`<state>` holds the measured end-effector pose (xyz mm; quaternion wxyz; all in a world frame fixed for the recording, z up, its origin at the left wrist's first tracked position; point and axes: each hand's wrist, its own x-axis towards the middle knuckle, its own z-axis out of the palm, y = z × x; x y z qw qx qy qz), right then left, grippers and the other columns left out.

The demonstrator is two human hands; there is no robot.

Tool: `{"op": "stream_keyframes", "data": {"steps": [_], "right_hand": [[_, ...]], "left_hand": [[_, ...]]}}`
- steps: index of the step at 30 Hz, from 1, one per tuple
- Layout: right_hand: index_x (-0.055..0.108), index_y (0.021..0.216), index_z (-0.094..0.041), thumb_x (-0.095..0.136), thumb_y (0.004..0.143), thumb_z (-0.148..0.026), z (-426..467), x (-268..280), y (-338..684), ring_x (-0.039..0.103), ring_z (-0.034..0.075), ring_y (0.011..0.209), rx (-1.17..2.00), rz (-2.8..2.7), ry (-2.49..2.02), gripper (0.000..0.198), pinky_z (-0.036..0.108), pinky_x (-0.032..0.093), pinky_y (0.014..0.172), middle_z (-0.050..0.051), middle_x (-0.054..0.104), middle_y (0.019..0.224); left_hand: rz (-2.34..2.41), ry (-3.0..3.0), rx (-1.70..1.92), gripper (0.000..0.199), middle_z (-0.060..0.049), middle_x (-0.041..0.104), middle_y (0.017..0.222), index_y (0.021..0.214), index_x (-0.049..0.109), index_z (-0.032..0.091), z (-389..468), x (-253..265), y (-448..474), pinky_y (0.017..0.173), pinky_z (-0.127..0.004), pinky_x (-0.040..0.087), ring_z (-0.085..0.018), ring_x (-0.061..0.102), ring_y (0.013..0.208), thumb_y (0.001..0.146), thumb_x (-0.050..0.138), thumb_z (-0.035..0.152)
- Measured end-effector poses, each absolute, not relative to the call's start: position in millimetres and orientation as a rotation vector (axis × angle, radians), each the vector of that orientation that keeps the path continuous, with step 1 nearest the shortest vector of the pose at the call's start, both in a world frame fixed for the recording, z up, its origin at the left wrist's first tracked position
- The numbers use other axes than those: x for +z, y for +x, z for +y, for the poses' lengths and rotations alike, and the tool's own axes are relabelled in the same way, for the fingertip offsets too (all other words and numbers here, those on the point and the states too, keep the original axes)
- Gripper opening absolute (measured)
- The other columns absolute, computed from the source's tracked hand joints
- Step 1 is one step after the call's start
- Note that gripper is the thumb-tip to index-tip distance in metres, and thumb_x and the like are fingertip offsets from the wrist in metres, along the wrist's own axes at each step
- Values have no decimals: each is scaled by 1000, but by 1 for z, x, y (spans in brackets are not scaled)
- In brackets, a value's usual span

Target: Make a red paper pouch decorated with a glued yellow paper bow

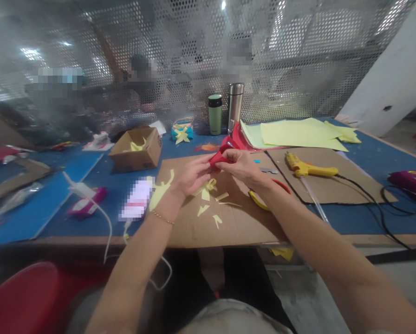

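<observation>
Over the cardboard mat, both hands meet at a folded red sheet piece [217, 158], perhaps felt or foam. My right hand [243, 168] pinches it between thumb and fingers. My left hand [195, 175] has its fingertips closed on its left end, fairly straight. Below the hands lie several pale yellow scraps [203, 210] and a small looped yellow piece [211, 184]. Partly hidden by my right forearm is a tool with a yellow and red handle [258, 201], likely scissors. More red material [241, 137] lies just behind the hands.
A yellow glue gun [310, 168] with a black cord rests on cardboard [347, 190] at right. Yellow sheets [298, 132], a steel flask [235, 104] and a green tumbler [215, 116] stand behind. At left are a cardboard box [134, 160], a phone [137, 198] and white cables.
</observation>
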<state>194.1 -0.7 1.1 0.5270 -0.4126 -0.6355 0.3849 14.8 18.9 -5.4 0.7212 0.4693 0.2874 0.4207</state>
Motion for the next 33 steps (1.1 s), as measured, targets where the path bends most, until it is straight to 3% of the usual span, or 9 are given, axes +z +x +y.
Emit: {"op": "stream_keyframes", "data": {"steps": [5,11,26,33], "right_hand": [[60,67,-20,73,66,-37,1,-1,194,52,12,64,902,-1517,-984,21,28,43,63,-2,60,67],[66,86,-20,78,67,-36,3,-5,195,66,18,82,967,-1451,-955,27,34,54,75,2,70,88],[66,91,-20,71,75,-32,8,-9,199,67,19,87,847,-1577,-944,20,38,56,84,3,72,93],[66,91,-20,70,77,-31,10,-13,199,69,21,91,848,-1596,-931,19,39,58,84,5,73,94]], "left_hand": [[681,1026,915,34,-10,77,126,113,82,20,19,-5,14,114,-42,51,-25,73,117,85,69,6],[606,1054,877,32,-12,77,124,120,79,16,21,-9,13,114,-43,50,-25,72,116,90,69,11],[685,990,928,26,-14,79,116,118,78,15,18,-4,14,100,-37,57,-21,75,102,94,66,13],[673,986,926,27,-11,81,111,110,80,17,20,-2,15,94,-32,58,-19,75,97,89,65,7]]}}
